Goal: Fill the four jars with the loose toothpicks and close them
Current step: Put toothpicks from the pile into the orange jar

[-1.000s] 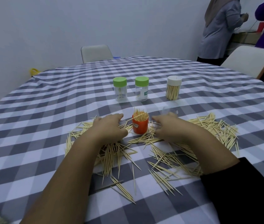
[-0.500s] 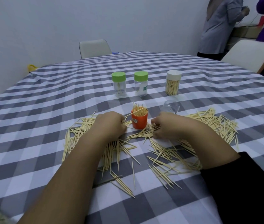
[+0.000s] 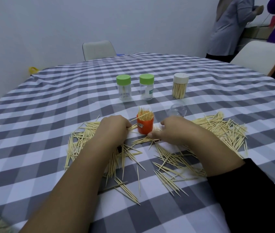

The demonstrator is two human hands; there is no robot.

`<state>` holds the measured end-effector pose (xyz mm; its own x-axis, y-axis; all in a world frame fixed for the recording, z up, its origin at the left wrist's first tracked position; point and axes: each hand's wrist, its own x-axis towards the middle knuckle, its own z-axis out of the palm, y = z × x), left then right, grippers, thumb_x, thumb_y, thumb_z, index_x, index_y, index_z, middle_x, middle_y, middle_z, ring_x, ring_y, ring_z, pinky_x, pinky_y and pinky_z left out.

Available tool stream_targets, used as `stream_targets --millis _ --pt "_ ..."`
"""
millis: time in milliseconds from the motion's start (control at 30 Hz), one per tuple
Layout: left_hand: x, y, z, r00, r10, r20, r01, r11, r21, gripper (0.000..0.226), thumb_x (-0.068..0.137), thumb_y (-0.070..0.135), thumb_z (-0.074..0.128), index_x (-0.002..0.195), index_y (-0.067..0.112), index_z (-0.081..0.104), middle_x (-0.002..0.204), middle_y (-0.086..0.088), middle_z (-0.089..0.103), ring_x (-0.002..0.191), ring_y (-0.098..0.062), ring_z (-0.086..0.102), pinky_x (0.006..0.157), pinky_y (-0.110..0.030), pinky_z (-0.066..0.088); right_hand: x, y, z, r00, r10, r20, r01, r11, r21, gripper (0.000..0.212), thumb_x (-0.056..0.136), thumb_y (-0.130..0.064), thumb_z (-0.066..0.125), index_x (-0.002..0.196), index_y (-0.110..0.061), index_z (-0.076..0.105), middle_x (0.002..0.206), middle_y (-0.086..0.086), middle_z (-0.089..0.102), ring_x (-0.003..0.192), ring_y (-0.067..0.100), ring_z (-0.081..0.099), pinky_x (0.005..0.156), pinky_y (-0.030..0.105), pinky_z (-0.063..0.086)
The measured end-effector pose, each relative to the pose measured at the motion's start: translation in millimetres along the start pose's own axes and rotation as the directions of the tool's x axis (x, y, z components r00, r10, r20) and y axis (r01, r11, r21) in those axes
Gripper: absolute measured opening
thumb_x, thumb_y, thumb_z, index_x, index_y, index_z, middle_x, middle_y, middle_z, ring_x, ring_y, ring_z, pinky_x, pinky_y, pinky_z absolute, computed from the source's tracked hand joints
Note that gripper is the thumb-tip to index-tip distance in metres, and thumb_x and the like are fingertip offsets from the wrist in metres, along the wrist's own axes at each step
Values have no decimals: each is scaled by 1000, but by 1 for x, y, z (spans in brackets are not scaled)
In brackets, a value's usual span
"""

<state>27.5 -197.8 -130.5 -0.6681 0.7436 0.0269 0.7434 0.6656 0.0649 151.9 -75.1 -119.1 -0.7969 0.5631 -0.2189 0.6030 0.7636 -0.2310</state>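
The orange jar (image 3: 145,126) stood open on the checked desk (image 3: 49,101), crammed with upright toothpicks, between the 2 hands. The left hand (image 3: 115,128) rested knuckles-up on the loose toothpicks (image 3: 167,158), its fingers curled over a few sticks beside the jar. The right hand (image 3: 172,130) lay on the other side, thumb and fingers pinching a small bundle against the cloth just in front of the jar. Behind it a clear lid (image 3: 177,111) lay on the desk. Farther back stood 2 green-capped jars (image 3: 135,87), nearly empty, and a white-capped jar (image 3: 180,86) full of toothpicks.
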Motion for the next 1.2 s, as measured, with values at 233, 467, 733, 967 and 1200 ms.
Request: stream_targets --millis 233,467,733,967,1200 --pt "-6 -7 -5 999 -40 -22 37 988 -149 29 92 15 55 115 27 69 119 3 66 108 -20 59 93 -28 46 20 1 6 991 130 -28 -131 991 -7 30 91 -31 54 114 -13 63 104 9 64 96 27 61 84 36 52" --pt "-20 -22 -9 1000 -18 13 21 964 -264 22 87 19 67 107 23 73 112 6 69 104 -12 59 92 -22 42 2 15 5 995 -46 -91 43 998 -35 25 90 -15 49 106 -8 67 103 14 66 97 31 62 85 41 52" --pt "-30 -22 -16 991 52 121 -30 984 -178 38 92 24 53 130 29 57 134 4 56 118 -15 53 98 -29 44 -24 4 -10 981 -85 175 113 982 -154 49 82 -25 52 131 -14 51 125 7 51 111 23 52 94 40 48" --pt "-31 -24 -15 958 123 260 -123 992 -18 55 89 25 54 142 28 41 140 -1 49 127 -21 45 103 -34 40 -18 -1 14 988 -149 -48 126 938 -322 36 92 -14 44 126 -11 54 128 11 43 112 26 46 91 36 44" --pt "-20 -15 -1 983 106 150 -150 936 317 44 94 15 48 137 24 47 131 -8 54 129 -28 43 101 -36 42 -21 -2 27 938 -249 -242 126 893 -432 29 95 -12 42 119 -6 58 117 11 53 109 27 50 77 30 38"
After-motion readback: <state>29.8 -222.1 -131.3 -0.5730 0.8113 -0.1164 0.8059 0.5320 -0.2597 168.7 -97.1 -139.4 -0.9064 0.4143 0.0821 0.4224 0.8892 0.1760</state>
